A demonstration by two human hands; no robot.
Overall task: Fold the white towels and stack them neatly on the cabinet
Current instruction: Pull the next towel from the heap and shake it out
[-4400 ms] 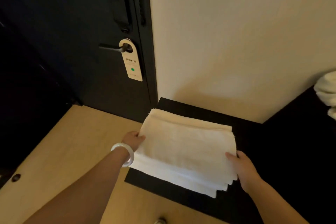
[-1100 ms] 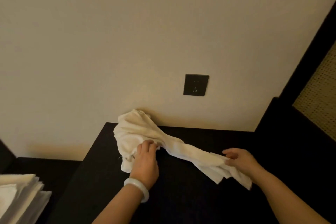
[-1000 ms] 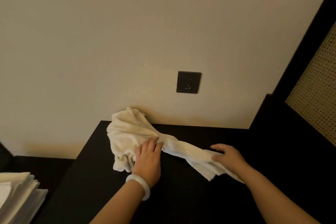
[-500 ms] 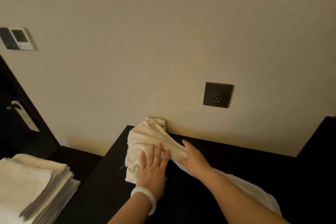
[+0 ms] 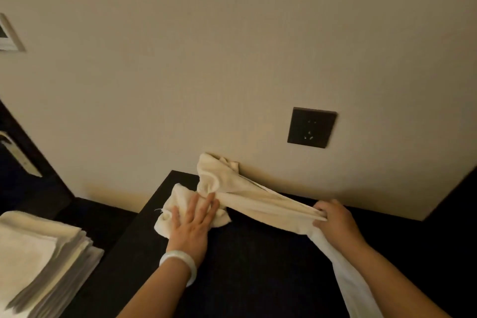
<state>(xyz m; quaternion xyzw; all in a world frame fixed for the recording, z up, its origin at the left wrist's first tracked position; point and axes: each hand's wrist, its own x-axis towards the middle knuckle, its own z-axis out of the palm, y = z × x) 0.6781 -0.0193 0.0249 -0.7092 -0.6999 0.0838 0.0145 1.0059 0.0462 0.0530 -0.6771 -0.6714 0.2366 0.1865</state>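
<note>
1. We see one white towel [image 5: 247, 199] lying unfolded and twisted across the dark table [image 5: 258, 273], running from the centre of the frame toward the right.
2. Its bunched upper end is pushed up against the beige wall [image 5: 232, 59], just below and to the left of a dark wall socket [image 5: 311, 127].
3. Our left hand [image 5: 191, 222] lies flat with its fingers spread, pressing the crumpled left end of the towel onto the table; a pale bracelet [image 5: 179, 263] sits on that wrist.
4. Our right hand [image 5: 335, 219] has its fingers curled round the gathered middle of the towel and grips it, so the cloth is drawn taut between the two hands.
5. Past the right hand the loose tail of the towel drops along the forearm to the lower right edge of the frame.
6. At lower left, a stack of folded towels [image 5: 38, 253] lies left of the table's edge, layered and roughly squared; what it rests on is cut off by the frame.
</note>
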